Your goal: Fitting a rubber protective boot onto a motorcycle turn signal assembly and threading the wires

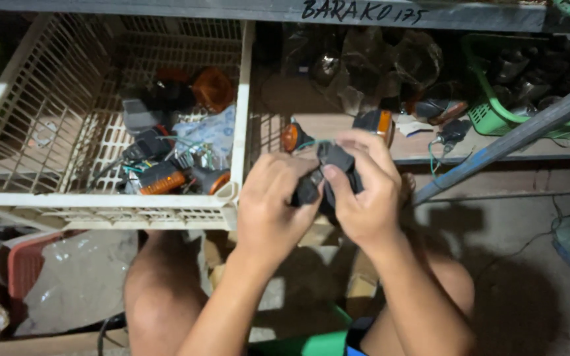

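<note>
Both my hands meet at the middle of the head view around a small black plastic part [333,165] with a thin green wire trailing off its top. My left hand [273,204] grips its lower left end, where a round black stub [307,192] sticks out. My right hand [363,191] closes over it from the right, thumb pressed on the front. Most of the part is hidden by my fingers.
A white plastic crate [239,118] at the left holds orange-lensed signal lamps and wires. Two more orange lamps [289,137] lie on the shelf behind my hands. A green basket [489,112] stands at the right, with a blue-grey bar [509,135] slanting before it. My bare knees are below.
</note>
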